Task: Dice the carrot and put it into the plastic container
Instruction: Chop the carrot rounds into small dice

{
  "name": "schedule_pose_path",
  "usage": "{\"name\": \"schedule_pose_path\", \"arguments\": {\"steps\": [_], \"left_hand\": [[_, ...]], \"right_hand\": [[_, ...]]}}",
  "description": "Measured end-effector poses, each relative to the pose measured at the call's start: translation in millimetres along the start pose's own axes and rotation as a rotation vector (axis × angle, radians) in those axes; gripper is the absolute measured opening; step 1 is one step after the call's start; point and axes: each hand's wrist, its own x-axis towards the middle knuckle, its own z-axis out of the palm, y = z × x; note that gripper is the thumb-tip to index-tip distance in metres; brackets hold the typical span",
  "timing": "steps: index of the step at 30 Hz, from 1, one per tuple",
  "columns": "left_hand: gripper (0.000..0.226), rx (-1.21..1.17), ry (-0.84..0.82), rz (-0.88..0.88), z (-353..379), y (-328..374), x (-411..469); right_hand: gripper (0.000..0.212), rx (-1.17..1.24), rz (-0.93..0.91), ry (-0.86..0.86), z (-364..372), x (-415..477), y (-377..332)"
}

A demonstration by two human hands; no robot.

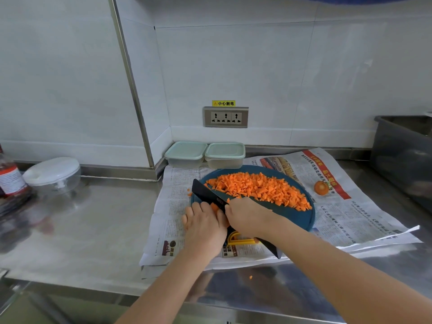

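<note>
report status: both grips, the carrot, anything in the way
Right grip holds knife, blade down on blue board. Left grip holds carrot piece at the blade. Diced carrot heaped on board. Containers behind it, lids on.

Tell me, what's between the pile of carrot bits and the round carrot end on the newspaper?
In the head view, just the blue cutting board's bare edge and a bit of newspaper lie between the diced carrot and the carrot end.

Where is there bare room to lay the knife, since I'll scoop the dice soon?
Bare steel counter between the newspaper's left edge and the clear lidded bowl; also newspaper right of the cutting board, past the carrot end. Crowded: the board, with diced carrot, knife, right hand, and left hand on a carrot piece.
</note>
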Motion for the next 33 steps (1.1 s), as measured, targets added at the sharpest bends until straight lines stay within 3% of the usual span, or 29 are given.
{"name": "schedule_pose_path", "arguments": {"steps": [3, 6, 7, 9, 15, 20, 27, 33], "left_hand": [[0.076, -0.011, 0.055, 0.000, 2, -2, 0], [0.071, -0.022, 0.068, -0.042, 4, -3, 0], [0.069, -0.023, 0.065, -0.046, 5, -3, 0], [0.069, -0.028, 0.059, -0.041, 4, -3, 1], [0.061, -0.072, 0.100, -0.037, 5, -2, 0], [0.033, -0.004, 0.038, -0.085, 5, -5, 0], [0.036, 0.064, -0.015, -0.024, 1, -8, 2], [0.034, 0.095, -0.032, 0.042, -2, -13, 7]], "right_hand": [[0.026, 0.124, 0.003, 0.048, 2, 0, 0], [0.013, 0.397, 0.062, 0.118, 2, 0, 4], [0.019, 0.441, 0.096, 0.123, 1, -2, 4], [0.033, 0.437, 0.108, 0.126, 1, -9, 9], [0.033, 0.554, 0.185, 0.140, -6, -36, 15], [0.030, 0.568, 0.171, 0.181, 3, -44, 7], [0.030, 0.622, 0.139, 0.227, 7, -46, 8], [0.037, 0.666, 0.151, 0.099, -5, -40, 14]]}}
